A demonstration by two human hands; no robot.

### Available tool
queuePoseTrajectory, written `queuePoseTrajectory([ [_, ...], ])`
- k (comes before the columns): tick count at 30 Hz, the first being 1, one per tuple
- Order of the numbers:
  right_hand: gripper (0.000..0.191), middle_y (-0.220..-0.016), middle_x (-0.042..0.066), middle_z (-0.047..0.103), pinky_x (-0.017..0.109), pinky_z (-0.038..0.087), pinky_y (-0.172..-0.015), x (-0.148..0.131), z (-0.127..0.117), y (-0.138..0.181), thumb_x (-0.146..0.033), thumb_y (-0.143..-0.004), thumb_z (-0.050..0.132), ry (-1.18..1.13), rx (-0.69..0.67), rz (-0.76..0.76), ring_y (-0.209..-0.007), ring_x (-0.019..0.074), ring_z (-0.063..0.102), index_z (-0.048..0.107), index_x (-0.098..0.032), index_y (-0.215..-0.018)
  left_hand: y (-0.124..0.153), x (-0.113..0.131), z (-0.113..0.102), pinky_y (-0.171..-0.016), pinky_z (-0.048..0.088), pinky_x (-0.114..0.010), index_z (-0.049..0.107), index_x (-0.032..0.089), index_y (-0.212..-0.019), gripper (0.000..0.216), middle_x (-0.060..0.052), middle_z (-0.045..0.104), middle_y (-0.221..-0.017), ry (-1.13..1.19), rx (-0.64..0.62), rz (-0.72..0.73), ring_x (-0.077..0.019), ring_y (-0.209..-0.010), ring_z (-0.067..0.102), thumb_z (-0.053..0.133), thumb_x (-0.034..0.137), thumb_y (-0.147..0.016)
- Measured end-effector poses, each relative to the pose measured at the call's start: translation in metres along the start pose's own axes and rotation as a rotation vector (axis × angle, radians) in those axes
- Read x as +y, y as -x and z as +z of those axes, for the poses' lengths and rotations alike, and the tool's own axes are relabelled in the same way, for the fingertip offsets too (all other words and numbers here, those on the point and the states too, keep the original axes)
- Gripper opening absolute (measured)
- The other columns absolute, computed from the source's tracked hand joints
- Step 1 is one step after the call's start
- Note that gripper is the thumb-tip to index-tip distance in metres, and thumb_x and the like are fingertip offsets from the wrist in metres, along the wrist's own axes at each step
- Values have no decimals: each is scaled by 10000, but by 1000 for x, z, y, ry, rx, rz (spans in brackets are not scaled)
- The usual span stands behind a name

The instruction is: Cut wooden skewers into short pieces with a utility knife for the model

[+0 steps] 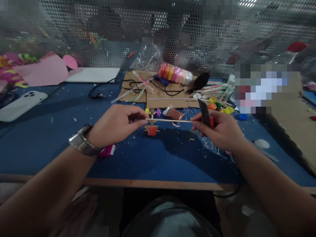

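Observation:
A thin wooden stick (pixel 170 120) stretches level between my two hands above the blue tabletop. My left hand (pixel 120 123), with a metal watch (pixel 85 141) on its wrist, pinches one end. The fingertips of my right hand (pixel 219 128) grip the other end. A dark utility knife with a red part (pixel 204 112) is also held in my right hand, its body pointing up and away. Just behind the stick's left end lies a small stick-built model (pixel 151 128) with an orange-red block and yellow and purple wheels. The stick partly covers it.
Behind my hands are cardboard (pixel 130 86), a row of coloured clay (pixel 175 73), a black cable and a packet of brown clay (pixel 174 113). Cotton swabs (pixel 217 90) and coloured caps lie to the right. A white phone (pixel 23 103) rests at far left. A perforated metal screen (pixel 138 29) stands behind.

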State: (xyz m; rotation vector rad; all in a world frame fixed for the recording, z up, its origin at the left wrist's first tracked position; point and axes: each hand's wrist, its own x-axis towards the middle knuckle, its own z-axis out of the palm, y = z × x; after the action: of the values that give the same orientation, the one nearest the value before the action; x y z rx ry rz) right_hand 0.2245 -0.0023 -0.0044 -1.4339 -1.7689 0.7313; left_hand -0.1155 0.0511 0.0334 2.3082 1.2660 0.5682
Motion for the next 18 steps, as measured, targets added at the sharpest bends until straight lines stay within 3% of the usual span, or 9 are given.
queuePoseTrajectory([
  [10,238,-785,23,783,303,550,-549,2,-2,1,-489,-962,784,-34,29,45,-554,161,660,787,-256,-1011,-1,1,0,-738,517,-308,852,247,-1004,274,-8,846,-903,-3,12,12,-180,-770,732,712,475,-946],
  [18,266,-768,33,770,305,535,-544,4,-1,0,-485,-960,783,-15,21,15,-553,162,654,785,-225,-1016,-2,1,1,-726,505,-301,855,252,-1003,281,-2,855,-911,-12,14,9,-183,-800,756,714,490,-950],
])
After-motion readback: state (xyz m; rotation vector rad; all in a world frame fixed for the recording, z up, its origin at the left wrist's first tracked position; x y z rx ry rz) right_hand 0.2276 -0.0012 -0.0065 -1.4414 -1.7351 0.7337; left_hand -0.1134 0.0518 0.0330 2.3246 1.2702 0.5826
